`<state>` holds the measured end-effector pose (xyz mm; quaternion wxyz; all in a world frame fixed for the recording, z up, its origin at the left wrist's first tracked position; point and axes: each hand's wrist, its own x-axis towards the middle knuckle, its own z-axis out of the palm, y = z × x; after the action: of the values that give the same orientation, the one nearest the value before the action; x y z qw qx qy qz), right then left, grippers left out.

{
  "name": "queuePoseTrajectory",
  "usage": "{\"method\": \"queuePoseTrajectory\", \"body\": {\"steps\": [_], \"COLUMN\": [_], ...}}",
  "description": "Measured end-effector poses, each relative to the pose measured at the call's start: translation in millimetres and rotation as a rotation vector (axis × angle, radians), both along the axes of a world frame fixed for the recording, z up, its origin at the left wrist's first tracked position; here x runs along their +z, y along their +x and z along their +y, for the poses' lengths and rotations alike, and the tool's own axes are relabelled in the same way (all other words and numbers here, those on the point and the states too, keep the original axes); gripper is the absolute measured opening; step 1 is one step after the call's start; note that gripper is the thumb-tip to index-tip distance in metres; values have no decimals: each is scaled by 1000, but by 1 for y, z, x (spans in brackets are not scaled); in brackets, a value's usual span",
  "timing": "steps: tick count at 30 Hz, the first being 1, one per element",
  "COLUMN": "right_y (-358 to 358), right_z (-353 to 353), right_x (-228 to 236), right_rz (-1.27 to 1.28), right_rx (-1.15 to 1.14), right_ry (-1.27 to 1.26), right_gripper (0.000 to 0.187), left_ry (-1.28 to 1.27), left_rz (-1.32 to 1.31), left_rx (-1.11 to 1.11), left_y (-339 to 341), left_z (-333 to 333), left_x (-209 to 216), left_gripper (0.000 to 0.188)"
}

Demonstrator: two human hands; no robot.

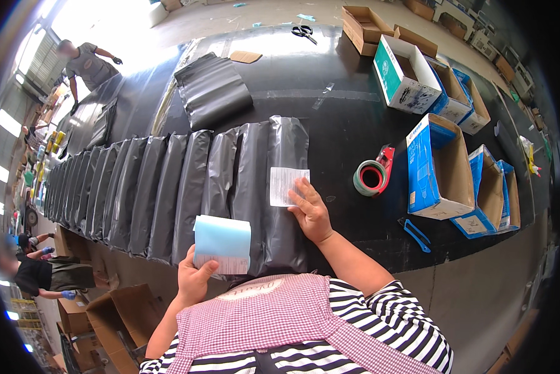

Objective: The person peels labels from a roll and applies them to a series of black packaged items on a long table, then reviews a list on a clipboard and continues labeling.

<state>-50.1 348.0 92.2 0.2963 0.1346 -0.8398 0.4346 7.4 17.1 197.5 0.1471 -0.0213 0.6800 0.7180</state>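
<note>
My left hand (194,277) grips a sheaf of labels (222,238), light blue with a white printed strip at its lower end. It is held over the near ends of a long row of filled dark grey plastic mailing bags (188,181). On the rightmost bag (287,234) lies a white printed label (284,187). My right hand (313,210) rests with spread fingers on that label's right edge, pressing it against the bag. The row runs from in front of me off to the left.
A stack of flat grey bags (212,90) lies beyond the row. To the right are a red tape dispenser (387,163), a blue-handled cutter (415,235) and several open cardboard boxes (439,168). Black scissors (304,33) lie at the far edge. People (91,67) stand at left.
</note>
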Motion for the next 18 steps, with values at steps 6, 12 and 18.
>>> {"method": "queuePoseTrajectory", "body": {"steps": [6, 12, 18], "right_y": [14, -21, -11], "right_z": [11, -24, -58], "right_x": [53, 70, 63], "right_rz": [-437, -434, -892], "right_rx": [81, -176, 55], "right_ry": [379, 381, 510], "right_gripper": [46, 49, 66], "left_ry": [9, 1, 29], "left_rz": [-13, 14, -74], "left_rx": [25, -21, 24], "left_y": [3, -4, -14], "left_z": [-4, 4, 21], "left_x": [-3, 9, 20], "left_gripper": [26, 22, 28]}}
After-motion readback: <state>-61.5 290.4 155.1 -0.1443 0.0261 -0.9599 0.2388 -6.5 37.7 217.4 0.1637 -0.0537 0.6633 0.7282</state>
